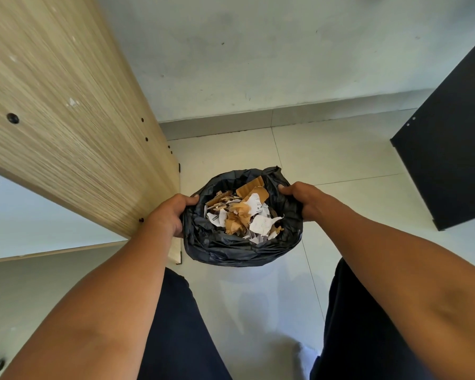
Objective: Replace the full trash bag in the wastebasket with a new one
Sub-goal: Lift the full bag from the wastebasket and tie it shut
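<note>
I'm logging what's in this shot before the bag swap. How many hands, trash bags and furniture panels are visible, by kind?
Hands: 2, the left hand and the right hand, each gripping the bag's rim.
Black trash bag: 1, full of paper and cardboard scraps.
Furniture panels: 2, a wooden panel and a black panel.
Total: 5.

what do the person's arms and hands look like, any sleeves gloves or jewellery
Both arms are bare along all of their visible length, with no sleeve in the frame. The left hand and the right hand wear no gloves, and no rings, watch or bracelets show. The dark navy trousers are the only clothing in view.
</note>
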Tool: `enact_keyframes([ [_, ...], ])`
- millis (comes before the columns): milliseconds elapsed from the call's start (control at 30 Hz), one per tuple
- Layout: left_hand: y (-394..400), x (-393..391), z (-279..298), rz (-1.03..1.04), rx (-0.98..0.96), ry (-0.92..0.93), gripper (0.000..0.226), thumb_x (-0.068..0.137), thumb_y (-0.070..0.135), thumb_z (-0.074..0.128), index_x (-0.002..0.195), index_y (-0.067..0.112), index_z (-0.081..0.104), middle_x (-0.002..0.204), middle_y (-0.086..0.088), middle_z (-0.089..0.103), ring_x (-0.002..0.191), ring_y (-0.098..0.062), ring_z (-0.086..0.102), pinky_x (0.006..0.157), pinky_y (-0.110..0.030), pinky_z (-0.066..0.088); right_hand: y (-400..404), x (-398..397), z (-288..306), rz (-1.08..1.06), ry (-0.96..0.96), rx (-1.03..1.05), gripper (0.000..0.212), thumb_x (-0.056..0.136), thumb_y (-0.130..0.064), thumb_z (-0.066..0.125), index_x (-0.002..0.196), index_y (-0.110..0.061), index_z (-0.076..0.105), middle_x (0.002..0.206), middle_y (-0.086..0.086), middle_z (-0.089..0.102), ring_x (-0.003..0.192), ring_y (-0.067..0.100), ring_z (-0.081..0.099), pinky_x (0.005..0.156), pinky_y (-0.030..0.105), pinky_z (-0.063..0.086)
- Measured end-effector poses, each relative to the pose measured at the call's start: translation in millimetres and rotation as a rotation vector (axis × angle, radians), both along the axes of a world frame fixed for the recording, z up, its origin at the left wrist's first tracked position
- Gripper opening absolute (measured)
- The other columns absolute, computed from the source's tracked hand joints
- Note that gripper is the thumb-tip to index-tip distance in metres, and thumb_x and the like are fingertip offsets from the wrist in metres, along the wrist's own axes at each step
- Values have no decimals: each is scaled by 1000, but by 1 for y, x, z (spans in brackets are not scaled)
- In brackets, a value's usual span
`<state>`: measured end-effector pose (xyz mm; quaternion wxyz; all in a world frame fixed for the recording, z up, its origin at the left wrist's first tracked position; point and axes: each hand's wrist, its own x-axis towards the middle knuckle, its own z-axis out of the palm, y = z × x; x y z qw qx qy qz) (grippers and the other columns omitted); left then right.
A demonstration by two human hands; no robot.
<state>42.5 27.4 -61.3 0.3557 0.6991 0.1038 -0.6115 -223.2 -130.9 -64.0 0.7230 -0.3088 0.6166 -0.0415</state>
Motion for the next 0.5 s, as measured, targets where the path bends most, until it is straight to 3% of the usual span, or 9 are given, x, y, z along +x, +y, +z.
enact_keyframes([
  [100, 1, 2, 4, -24, 12, -12, 18, 96, 18, 66, 100, 1, 69, 91, -19, 75, 75, -31, 74, 70, -48, 55, -6, -2, 1, 10, 30, 81, 27, 93, -16, 65, 114, 1, 64, 109, 20, 74, 103, 36, 70, 97, 56, 49],
  [200, -6, 1, -2, -11, -104, -263, 17, 92, -1, 61, 104, 6, 72, 102, -17, 74, 87, -30, 70, 77, -42, 58, -8, 1, -2, -46, 44, 43, 26, 90, -6, 64, 115, 3, 64, 112, 22, 71, 100, 36, 70, 92, 56, 52],
  [267, -10, -7, -3, -25, -196, -560, 21, 88, -4, 62, 91, 14, 70, 104, -11, 72, 94, -27, 67, 83, -35, 56, -7, 7, -5, -61, 79, -134, 17, 89, -4, 67, 106, 1, 65, 114, 23, 69, 97, 33, 68, 88, 49, 57],
  [333, -11, -17, -2, -7, -276, -707, 21, 88, -2, 63, 90, 19, 63, 107, -8, 68, 100, -26, 65, 87, -36, 54, -1, 13, -6, -2, 211, -485, 8, 87, -3, 69, 89, -9, 63, 100, 14, 69, 93, 29, 66, 79, 37, 58],
  [433, -16, -18, -3, -11, -311, -696, 24, 89, 8, 65, 112, 14, 67, 120, -10, 68, 110, -27, 64, 101, -43, 53, 10, 15, -2, 129, 300, -848, 15, 81, 2, 62, 82, -14, 60, 81, 0, 62, 77, 20, 60, 57, 23, 45],
  [500, -20, -12, -1, -81, -260, -575, 30, 82, 22, 69, 109, 10, 72, 115, -13, 73, 104, -32, 70, 100, -50, 55, 10, 13, -5, 171, 311, -880, 17, 80, 1, 60, 88, -14, 62, 82, 0, 61, 77, 19, 59, 57, 23, 45],
])
